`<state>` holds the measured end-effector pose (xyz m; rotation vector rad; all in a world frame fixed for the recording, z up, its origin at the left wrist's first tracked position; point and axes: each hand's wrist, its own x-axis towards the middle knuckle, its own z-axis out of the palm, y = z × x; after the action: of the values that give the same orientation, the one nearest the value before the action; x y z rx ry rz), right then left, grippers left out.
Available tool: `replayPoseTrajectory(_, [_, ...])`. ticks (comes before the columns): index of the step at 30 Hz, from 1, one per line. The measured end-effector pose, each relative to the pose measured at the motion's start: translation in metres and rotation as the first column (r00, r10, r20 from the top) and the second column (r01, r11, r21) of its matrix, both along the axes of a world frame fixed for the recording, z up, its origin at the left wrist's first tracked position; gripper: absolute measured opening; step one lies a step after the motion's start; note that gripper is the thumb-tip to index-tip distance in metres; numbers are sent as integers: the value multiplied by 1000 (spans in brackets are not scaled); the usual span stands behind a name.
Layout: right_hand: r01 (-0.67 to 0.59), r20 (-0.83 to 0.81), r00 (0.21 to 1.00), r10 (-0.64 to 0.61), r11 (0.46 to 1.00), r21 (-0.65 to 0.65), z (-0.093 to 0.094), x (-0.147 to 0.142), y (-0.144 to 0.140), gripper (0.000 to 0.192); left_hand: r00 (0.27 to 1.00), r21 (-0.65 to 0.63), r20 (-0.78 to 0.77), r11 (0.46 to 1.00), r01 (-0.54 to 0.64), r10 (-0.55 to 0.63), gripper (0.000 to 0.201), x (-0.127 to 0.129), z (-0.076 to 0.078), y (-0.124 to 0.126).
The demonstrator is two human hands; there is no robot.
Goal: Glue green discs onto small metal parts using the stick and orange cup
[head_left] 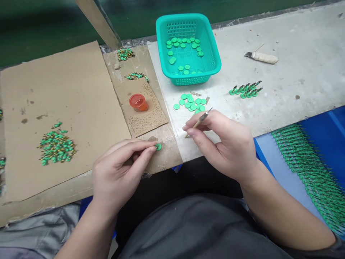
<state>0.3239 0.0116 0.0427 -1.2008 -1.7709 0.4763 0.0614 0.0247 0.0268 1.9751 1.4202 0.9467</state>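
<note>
My left hand (pixel 122 169) pinches a small green disc (pixel 159 146) between thumb and fingertips, over the taped front edge of the bench. My right hand (pixel 222 144) holds a thin wooden-handled brush (pixel 199 121) like a pen, its tip pointing up and to the right. A loose cluster of green discs (pixel 192 102) lies on the grey bench just beyond the right hand. A small orange pot (pixel 138 102) stands on a perforated cardboard scrap, ahead of my left hand.
A teal basket (pixel 212 54) with several green discs stands at the back. A pile of green-and-gold parts (pixel 57 144) lies on cardboard at left. Assembled green pieces (pixel 246 90) and a wrapped tool (pixel 262 57) lie at right. Rows of green parts (pixel 312 172) fill a blue tray.
</note>
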Motion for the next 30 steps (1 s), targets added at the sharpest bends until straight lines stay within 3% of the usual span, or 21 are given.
replayPoseTrajectory(8, [-91,120,988,94,995,-27,1,10,-2,11,1000,12,18,1000,18,-18,7,-1,-2,-1])
replayPoseTrajectory(13, [-194,23,981,194,981,-5,-4,-13,12,9,999,63,6,997,43,-44,7,-6,-6,1])
replayPoseTrajectory(18, [-285,-9,958,286,953,-101,-10,-35,27,13,998,114,-26,992,59,-57,7,-8,-10,1])
replayPoseTrajectory(25, [-313,-39,950,311,948,-58,-13,-36,29,13,997,177,-45,982,67,-60,8,-7,-14,3])
replayPoseTrajectory(30, [-330,14,943,334,938,-108,-10,-37,30,11,996,180,-46,980,82,-75,8,-7,-13,3])
